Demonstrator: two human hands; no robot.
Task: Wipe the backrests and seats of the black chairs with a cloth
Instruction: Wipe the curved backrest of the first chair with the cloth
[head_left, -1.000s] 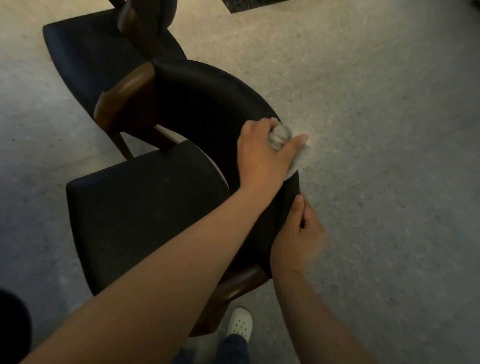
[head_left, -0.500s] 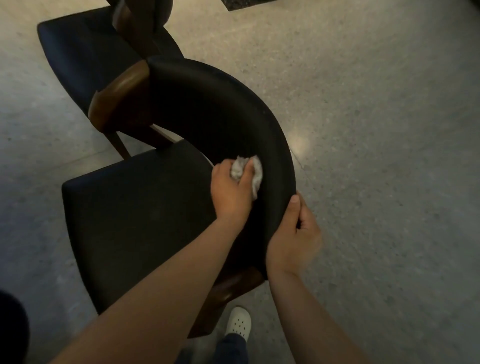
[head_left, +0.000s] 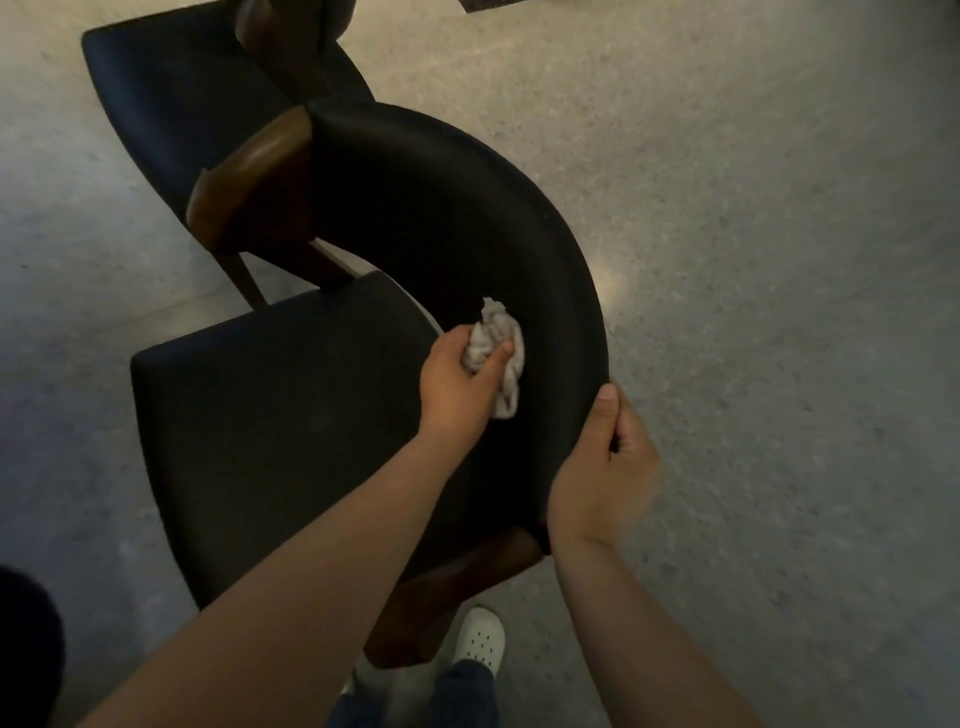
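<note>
A black chair with a curved backrest (head_left: 467, 208) and a flat seat (head_left: 270, 405) stands right below me. My left hand (head_left: 457, 384) holds a crumpled pale cloth (head_left: 498, 353) pressed against the inner face of the backrest, low down near the seat. My right hand (head_left: 602, 467) grips the near end of the backrest's top edge, thumb on the inside. Brown wooden arm ends (head_left: 244, 171) flank the backrest.
A second black chair (head_left: 176, 98) stands behind the first, at the upper left, its wooden back close to the first chair's arm. Speckled grey floor (head_left: 753, 260) spreads to the right. My white shoe (head_left: 480, 644) shows below the chair.
My left hand has carried the cloth from the top edge of the backrest down onto its inner face. The right hand has kept its grip on the backrest end.
</note>
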